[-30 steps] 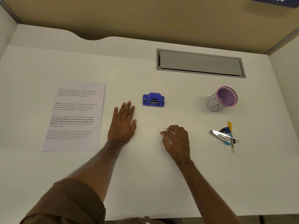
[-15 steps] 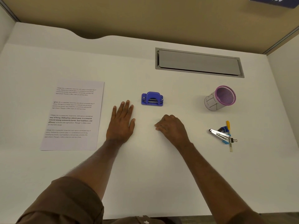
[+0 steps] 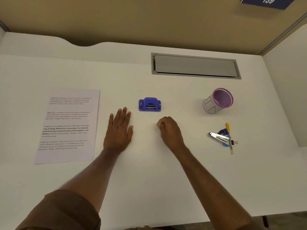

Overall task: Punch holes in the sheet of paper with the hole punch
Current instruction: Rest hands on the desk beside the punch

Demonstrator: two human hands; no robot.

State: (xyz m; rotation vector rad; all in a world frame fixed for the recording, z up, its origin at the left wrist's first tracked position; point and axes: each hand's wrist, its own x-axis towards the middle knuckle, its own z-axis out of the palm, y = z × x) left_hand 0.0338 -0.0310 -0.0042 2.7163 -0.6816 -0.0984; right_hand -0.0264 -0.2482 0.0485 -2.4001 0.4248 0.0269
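Nothing was punched yet: the sheet of paper [image 3: 67, 127] lay left of the hole punch [image 3: 149, 104], untouched; the left hand [image 3: 118, 130] lay flat and empty, the right hand [image 3: 169, 130] loosely curled, its grip apparently empty.

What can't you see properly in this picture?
- Printed words on the sheet of paper: too small and blurry in the head view.
- Inside the right hand: curled fingers hide whether it holds anything.
- Pile by the stapler: overlapping bits, hard to name.
- Blue sign: cut off by the top edge.
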